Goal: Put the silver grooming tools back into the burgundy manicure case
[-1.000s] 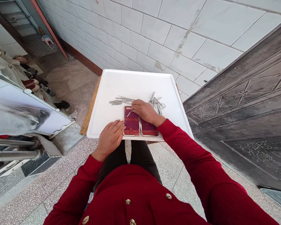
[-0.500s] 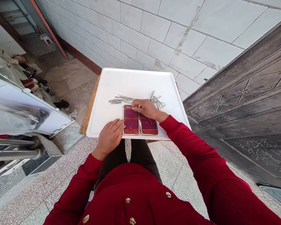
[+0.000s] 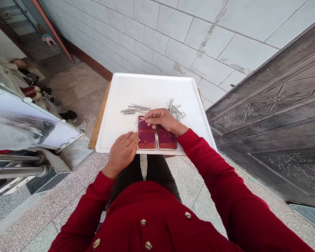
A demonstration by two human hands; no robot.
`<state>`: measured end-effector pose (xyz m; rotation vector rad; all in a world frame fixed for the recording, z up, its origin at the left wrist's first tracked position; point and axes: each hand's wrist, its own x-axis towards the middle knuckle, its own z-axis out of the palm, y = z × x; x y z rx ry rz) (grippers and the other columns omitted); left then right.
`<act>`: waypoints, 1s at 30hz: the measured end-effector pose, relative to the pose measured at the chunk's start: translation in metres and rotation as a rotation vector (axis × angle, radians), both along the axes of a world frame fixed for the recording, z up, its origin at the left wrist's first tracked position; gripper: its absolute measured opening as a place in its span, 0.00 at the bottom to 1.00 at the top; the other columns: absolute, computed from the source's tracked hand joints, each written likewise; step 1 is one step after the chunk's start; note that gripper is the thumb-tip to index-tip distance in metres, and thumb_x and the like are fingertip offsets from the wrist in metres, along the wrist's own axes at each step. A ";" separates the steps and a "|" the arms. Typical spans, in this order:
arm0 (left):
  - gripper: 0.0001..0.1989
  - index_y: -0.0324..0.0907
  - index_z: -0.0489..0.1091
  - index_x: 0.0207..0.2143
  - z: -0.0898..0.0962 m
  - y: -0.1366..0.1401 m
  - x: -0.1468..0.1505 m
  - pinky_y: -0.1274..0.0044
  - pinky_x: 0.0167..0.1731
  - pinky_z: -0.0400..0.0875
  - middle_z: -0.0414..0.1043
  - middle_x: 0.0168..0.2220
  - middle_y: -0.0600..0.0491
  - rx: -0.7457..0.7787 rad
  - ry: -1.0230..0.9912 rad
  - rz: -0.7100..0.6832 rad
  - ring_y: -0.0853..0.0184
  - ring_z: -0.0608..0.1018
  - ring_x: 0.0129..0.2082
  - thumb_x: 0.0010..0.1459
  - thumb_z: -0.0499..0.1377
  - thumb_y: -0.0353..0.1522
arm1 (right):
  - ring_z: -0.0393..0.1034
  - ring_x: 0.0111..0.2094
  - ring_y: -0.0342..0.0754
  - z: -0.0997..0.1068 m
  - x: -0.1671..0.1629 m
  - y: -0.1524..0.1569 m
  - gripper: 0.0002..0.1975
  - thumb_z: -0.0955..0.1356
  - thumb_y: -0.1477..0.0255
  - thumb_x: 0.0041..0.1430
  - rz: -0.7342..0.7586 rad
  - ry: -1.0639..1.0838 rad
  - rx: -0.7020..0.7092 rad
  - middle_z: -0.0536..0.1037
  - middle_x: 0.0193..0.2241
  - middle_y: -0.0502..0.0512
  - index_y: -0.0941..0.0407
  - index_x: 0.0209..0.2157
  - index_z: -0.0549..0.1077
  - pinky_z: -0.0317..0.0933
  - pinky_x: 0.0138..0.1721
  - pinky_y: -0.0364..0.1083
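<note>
Head view: open case (image 3: 146, 141), purple inside with red bands and pale metal rims, lies unfolded at the near edge of the white tabletop (image 3: 152, 87), and it serves as the landmark here. The right hand (image 3: 164, 120) is over the case's far part, its thumb and fingertips closed in a pinch on one end of a slender metal tool (image 3: 140, 121). The tool's free end points left, slightly past the left rim of the case. Half a second ago the same tool lay nearly level along the case's far edge, and a second ago it slanted down over the left panel; now it is tipped outward. In practical terms, it seems held free of the row of loops (image 3: 147, 131) across that panel, not seated in one.

The left hand (image 3: 124, 150) has barely changed: back upward, fingers nearly straight and close together, tips touching the case's left rim. Whether the thumb pinches that rim cannot be told; it looks like a steadying touch, and the case lies much as it did.

Beyond the case, to its left, thin metal tools (image 3: 138, 107) and a clipper-like piece (image 3: 128, 112) lie together. Beyond its right panel, scissors (image 3: 180, 114) and other tools form a loose cluster, partly behind the right hand.
</note>
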<state>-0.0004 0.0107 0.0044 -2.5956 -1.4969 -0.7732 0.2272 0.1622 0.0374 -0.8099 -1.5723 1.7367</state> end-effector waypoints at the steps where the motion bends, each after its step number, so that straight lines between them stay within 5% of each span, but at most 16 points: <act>1: 0.18 0.45 0.76 0.55 0.000 0.000 0.000 0.61 0.62 0.73 0.78 0.61 0.47 0.004 0.001 -0.001 0.57 0.76 0.65 0.70 0.52 0.26 | 0.73 0.25 0.41 0.000 0.000 0.000 0.21 0.82 0.60 0.46 0.002 0.004 -0.018 0.82 0.27 0.51 0.58 0.38 0.83 0.69 0.24 0.40; 18: 0.19 0.46 0.76 0.57 -0.001 0.000 0.000 0.60 0.63 0.72 0.76 0.63 0.47 -0.030 -0.021 -0.011 0.56 0.75 0.66 0.69 0.53 0.26 | 0.75 0.22 0.42 0.002 -0.013 0.003 0.27 0.82 0.49 0.45 -0.186 -0.073 -0.017 0.81 0.22 0.55 0.59 0.28 0.80 0.71 0.24 0.40; 30: 0.17 0.45 0.75 0.55 -0.003 0.003 -0.001 0.59 0.60 0.74 0.78 0.61 0.47 0.041 -0.018 -0.031 0.55 0.77 0.64 0.70 0.53 0.26 | 0.74 0.20 0.42 -0.006 -0.027 0.009 0.19 0.80 0.66 0.54 -0.311 -0.109 0.075 0.80 0.19 0.46 0.55 0.39 0.71 0.69 0.22 0.39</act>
